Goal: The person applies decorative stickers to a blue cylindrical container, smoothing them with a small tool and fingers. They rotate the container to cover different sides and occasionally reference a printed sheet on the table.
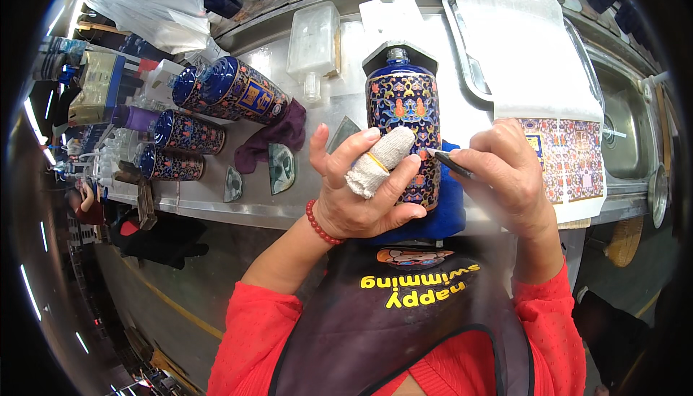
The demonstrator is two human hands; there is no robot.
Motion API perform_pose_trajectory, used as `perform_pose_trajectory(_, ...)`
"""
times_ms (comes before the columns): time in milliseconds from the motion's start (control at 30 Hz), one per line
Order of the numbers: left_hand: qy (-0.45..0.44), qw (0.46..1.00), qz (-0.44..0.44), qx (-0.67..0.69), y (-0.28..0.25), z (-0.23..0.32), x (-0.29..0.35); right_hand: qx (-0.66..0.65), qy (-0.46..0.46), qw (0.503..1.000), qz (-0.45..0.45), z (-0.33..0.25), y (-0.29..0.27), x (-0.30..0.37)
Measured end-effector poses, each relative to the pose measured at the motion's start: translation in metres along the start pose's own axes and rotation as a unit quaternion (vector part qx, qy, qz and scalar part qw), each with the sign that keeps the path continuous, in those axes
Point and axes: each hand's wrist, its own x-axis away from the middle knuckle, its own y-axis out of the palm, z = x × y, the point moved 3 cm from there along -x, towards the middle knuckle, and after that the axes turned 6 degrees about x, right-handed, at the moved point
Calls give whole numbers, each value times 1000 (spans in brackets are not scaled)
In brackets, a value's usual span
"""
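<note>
A dark blue bottle (401,93) with a colourful floral pattern lies in front of me, its neck pointing away and its near end by a blue cloth (452,197). My left hand (357,205) rests against the bottle's left side with fingers spread. One of its fingers wears a white knitted finger cover (390,152). Held in my right hand (514,176) is a slim tool (462,168) with a dark handle and a pale pointed tip; whether it is a knife or tweezers I cannot tell. That tip touches or nearly touches the bottle's right side.
To the right lie printed floral sheets (582,161), partly under white paper (530,49), with a sink (626,125) beyond. Several patterned bottles (189,132) lie at left near a purple cloth (271,136). A clear empty bottle (312,42) and greenish flat pieces (281,168) are on the metal table.
</note>
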Motion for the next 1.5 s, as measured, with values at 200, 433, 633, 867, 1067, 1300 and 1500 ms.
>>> perform_pose_trajectory(200, -2, 1000, -2, 3, 1, 0, 0, -1, 3, 1000, -1, 1, 1, 0)
perform_pose_trajectory(433, -3, 1000, -6, 9, 1, 0, 2, 3, -20, 999, 31, 1, 2, -1)
perform_pose_trajectory(633, -9, 1000, 0, 12, 0, -1, 3, 3, -15, 999, 30, 1, 3, -2)
perform_pose_trajectory(867, -7, 1000, -1, 14, -3, -2, 4, -7, 3, 1000, 8, 1, 3, -1)
perform_pose_trajectory(1067, -23, 1000, 3, 0, -3, -6, 9, -9, -5, 1000, 13, -1, 5, 0)
perform_pose_trajectory(1300, -22, 999, -2, -23, -3, -2, 8, -15, 11, 999, 35, -1, 7, 1)
perform_pose_trajectory(1500, -20, 1000, 19, 9, -6, 0, 17, -7, -8, 999, 34, -5, 10, -3)
